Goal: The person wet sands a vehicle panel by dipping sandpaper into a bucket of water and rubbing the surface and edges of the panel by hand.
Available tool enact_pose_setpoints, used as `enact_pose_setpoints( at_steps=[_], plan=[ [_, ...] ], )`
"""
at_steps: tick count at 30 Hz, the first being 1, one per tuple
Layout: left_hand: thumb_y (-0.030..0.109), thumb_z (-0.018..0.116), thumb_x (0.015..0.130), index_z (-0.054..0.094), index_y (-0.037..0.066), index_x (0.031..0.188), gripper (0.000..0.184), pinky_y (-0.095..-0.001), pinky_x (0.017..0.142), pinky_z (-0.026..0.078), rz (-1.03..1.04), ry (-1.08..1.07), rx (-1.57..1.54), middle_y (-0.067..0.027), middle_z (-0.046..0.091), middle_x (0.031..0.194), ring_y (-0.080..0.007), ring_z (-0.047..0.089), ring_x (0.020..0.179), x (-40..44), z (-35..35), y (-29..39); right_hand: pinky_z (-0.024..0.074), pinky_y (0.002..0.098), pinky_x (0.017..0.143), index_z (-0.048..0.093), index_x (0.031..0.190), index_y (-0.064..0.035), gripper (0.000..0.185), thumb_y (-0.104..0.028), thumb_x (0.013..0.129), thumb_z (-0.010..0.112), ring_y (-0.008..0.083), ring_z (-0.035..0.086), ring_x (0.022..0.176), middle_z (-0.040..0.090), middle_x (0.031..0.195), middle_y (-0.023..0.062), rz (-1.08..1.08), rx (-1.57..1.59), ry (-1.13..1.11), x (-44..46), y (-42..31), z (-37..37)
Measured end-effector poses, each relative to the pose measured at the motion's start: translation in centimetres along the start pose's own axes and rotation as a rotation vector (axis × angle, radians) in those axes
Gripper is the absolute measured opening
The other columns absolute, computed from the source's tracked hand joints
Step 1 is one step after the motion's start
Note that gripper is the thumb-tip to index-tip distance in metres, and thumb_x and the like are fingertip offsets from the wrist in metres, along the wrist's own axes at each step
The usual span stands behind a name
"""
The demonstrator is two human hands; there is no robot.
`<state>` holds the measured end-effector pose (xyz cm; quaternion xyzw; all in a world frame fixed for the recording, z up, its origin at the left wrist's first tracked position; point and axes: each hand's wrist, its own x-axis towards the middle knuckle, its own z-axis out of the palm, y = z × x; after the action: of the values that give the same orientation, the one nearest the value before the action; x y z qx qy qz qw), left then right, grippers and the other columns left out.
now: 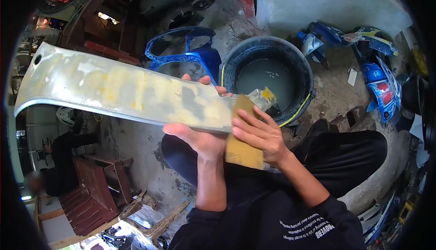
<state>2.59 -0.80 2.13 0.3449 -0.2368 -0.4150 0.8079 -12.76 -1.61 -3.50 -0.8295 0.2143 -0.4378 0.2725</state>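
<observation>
Left hand (200, 141) comes up from lower center, wrist nearly upright, palm under the near edge of the panel (122, 91), thumb pointing left, fingertips showing past the far edge; clamped around the panel. Right hand (261, 136) reaches in from lower right, forearm slanting up-left, fingers laid across the sandpaper (245, 152) and closed on it at the panel's right end. Hands are close, sandpaper between them. Panel runs from upper left to center, off the floor (141, 152), pale with yellowish and gray patches, hole near its left end. Sandpaper and right hand cover part of the right end, so contact there can't be fully seen. Bucket (267, 40) with cloudy water (261, 80) just beyond, upper center; crumpled bag (263, 98) overlaps its near side in view. Blue frame (181, 59) behind the panel, left of the bucket. Blue parts (381, 89) at upper right. Crossed legs (345, 154) below the bucket. Person (68, 159) in dark clothes, left side, near the wooden bench (93, 195).
</observation>
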Motion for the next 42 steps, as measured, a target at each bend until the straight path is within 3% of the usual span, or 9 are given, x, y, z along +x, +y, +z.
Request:
enact_pose_setpoints(
  at_steps=[14,16,20,22,25,28,33,38,42],
  plan=[
    [0.095,0.036,0.079,0.029,0.006,0.154,0.116,-0.047,0.096,0.052,-0.01,-0.025,0.058,-0.0175,0.051,0.137,-0.0307,0.061,0.11,0.0,0.2,0.3,0.0343,0.05,0.116,0.073,0.127,-0.0164,0.045,-0.023,0.083,0.078,0.0273,0.057,0.136,0.064,0.141,0.0087,0.15,0.184,0.078,1.5,-1.5,0.4],
    [0.095,0.032,0.081,0.035,0.006,0.151,0.113,-0.0537,0.091,0.055,0.022,0.014,-0.016,-0.0212,0.055,0.134,-0.0353,0.064,0.104,-0.1,0.0,0.0,0.0339,0.0492,0.116,0.073,0.126,-0.0171,0.044,-0.022,0.083,0.078,0.027,0.056,0.136,0.064,0.142,0.008,0.165,0.147,0.017,-0.8,-0.5,-0.1],
    [0.095,0.032,0.081,0.035,0.006,0.151,0.113,-0.0536,0.091,0.055,0.021,0.017,0.005,-0.0216,0.055,0.135,-0.0354,0.064,0.104,-0.3,0.3,-0.1,0.0355,0.0492,0.114,0.074,0.125,-0.0178,0.043,-0.021,0.082,0.078,0.0272,0.06,0.13,0.066,0.137,0.0062,0.133,0.128,0.091,0.3,-0.9,0.1],
    [0.095,0.038,0.079,0.028,0.006,0.155,0.117,-0.0476,0.096,0.052,-0.028,-0.031,-0.032,-0.0178,0.051,0.137,-0.0309,0.061,0.109,-0.2,0.1,0.1,0.0362,0.0495,0.113,0.074,0.124,-0.0186,0.044,-0.021,0.081,0.079,0.0268,0.061,0.128,0.067,0.135,0.0058,0.107,0.126,0.118,1.5,-1.3,0.7],
    [0.095,0.038,0.079,0.026,0.006,0.157,0.118,-0.0475,0.096,0.052,-0.019,-0.031,0.018,-0.0179,0.05,0.138,-0.0307,0.061,0.109,-0.1,0.0,0.2,0.0352,0.0495,0.114,0.075,0.122,-0.0194,0.043,-0.021,0.08,0.08,0.0272,0.061,0.128,0.067,0.135,0.0056,0.129,0.153,0.107,0.9,-1.3,0.8],
    [0.095,0.036,0.08,0.036,0.005,0.151,0.115,-0.0538,0.09,0.056,0.028,-0.003,-0.03,-0.0227,0.055,0.134,-0.0366,0.065,0.103,0.0,0.0,-0.3,0.0343,0.05,0.115,0.075,0.122,-0.0198,0.042,-0.021,0.08,0.079,0.0278,0.061,0.127,0.067,0.134,0.0053,0.151,0.123,0.121,-1.9,-0.4,0.8],
    [0.095,0.035,0.081,0.036,0.005,0.151,0.114,-0.0527,0.09,0.056,0.004,0.011,-0.039,-0.0221,0.056,0.133,-0.0348,0.065,0.102,-0.1,0.4,-0.1,0.0341,0.0497,0.116,0.075,0.122,-0.0206,0.042,-0.021,0.08,0.078,0.0261,0.06,0.128,0.069,0.131,0.0052,0.117,0.13,0.16,2.6,-1.5,1.2],
    [0.094,0.035,0.081,0.035,0.004,0.151,0.114,-0.0524,0.092,0.055,0.042,-0.01,0.028,-0.0226,0.056,0.132,-0.0351,0.065,0.104,0.1,0.0,-0.2,0.032,0.0497,0.117,0.077,0.119,-0.0206,0.039,-0.024,0.08,0.079,0.0261,0.059,0.13,0.068,0.134,0.005,0.172,0.142,0.089,-0.7,-0.6,1.0],
    [0.094,0.036,0.082,0.035,0.004,0.15,0.113,-0.0519,0.093,0.055,0.007,-0.043,-0.142,-0.0225,0.056,0.132,-0.0349,0.064,0.105,-0.1,0.0,-0.6,0.0301,0.0535,0.117,0.077,0.119,-0.0219,0.04,-0.026,0.079,0.08,0.0292,0.057,0.131,0.066,0.136,0.0058,0.203,0.126,0.13,0.4,-1.2,1.1]
  ],
)
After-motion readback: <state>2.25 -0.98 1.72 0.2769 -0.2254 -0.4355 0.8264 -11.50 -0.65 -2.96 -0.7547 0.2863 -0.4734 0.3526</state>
